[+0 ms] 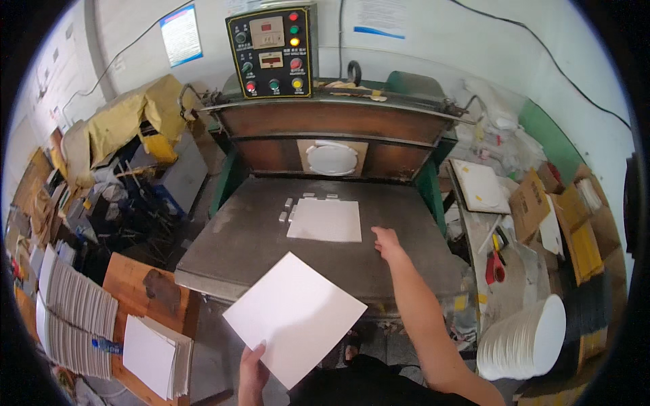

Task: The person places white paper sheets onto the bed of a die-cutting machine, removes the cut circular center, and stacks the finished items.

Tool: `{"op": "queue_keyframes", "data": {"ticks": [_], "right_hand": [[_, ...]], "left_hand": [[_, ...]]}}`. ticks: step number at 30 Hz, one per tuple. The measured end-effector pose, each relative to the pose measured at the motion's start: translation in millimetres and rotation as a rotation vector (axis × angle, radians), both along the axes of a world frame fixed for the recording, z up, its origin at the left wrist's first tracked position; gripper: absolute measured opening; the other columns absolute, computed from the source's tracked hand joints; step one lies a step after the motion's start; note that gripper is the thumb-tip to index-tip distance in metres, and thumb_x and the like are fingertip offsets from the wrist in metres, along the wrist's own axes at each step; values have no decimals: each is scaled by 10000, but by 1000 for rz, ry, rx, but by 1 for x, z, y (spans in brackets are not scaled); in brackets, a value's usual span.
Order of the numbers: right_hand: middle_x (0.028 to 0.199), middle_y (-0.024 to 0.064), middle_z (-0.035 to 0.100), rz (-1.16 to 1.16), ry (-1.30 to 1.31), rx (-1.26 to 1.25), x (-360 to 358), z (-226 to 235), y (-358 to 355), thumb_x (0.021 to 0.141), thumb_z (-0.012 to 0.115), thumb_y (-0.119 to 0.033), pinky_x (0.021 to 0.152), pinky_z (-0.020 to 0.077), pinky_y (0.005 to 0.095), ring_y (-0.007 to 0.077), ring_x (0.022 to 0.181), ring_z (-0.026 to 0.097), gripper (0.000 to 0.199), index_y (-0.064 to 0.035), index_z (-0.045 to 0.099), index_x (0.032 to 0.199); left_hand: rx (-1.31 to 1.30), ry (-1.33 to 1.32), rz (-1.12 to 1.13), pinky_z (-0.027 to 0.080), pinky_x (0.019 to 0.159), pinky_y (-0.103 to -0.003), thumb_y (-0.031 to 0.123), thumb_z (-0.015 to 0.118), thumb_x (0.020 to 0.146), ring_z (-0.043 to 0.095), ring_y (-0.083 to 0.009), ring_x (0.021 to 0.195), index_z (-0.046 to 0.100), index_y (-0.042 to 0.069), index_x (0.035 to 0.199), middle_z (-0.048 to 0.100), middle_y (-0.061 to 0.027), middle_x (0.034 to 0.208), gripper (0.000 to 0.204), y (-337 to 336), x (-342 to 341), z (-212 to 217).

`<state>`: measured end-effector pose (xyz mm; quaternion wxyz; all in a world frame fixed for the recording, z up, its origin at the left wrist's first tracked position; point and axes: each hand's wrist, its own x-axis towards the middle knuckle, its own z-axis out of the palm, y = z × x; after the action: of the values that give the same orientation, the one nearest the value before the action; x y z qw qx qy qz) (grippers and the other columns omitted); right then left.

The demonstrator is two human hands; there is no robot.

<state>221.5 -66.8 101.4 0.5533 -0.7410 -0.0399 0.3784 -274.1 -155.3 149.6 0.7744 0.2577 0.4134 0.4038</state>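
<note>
My left hand (253,371) grips a square white board (298,318) by its near left edge, thumb on top. The board is tilted and held in front of the machine's bed, over its near edge. Another white board (326,220) lies flat on the dark metal bed (230,230), against small metal stop blocks (288,203) along its left and far sides. My right hand (385,242) is just right of that board, apart from it, with a finger stretched out and nothing seen in it. Behind, an oval white form (331,159) sits on the machine's raised brown plate (261,157).
A control box (271,54) with buttons stands above the machine. At left, a stack of white boards (152,355) lies on a wooden table (125,277). At right, oval white boards (535,338) stand stacked near red-handled scissors (497,267) and cardboard boxes (528,206).
</note>
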Motion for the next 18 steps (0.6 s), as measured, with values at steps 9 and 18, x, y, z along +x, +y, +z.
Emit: {"op": "queue_keyframes", "data": {"ticks": [9,18], "right_hand": [[1026,113,658,212,620,-1,0,-75,79,841,652,-146,750,550,470,271,932,660,275,-78,589,1101],[1209,151,596,181,531,572,64,-4,-10,854,628,-102,934,485,395,283,1099,588,394,14,547,1221]], "left_hand": [[-143,249,53,497,902,-392,105,520,928,587,-255,1106,426,-6,1351,578,-126,1252,448,-46,59,1],[-108,102,-142,559,861,-465,75,429,955,658,-310,953,422,-89,1276,604,-204,1126,360,51,213,-43]]}}
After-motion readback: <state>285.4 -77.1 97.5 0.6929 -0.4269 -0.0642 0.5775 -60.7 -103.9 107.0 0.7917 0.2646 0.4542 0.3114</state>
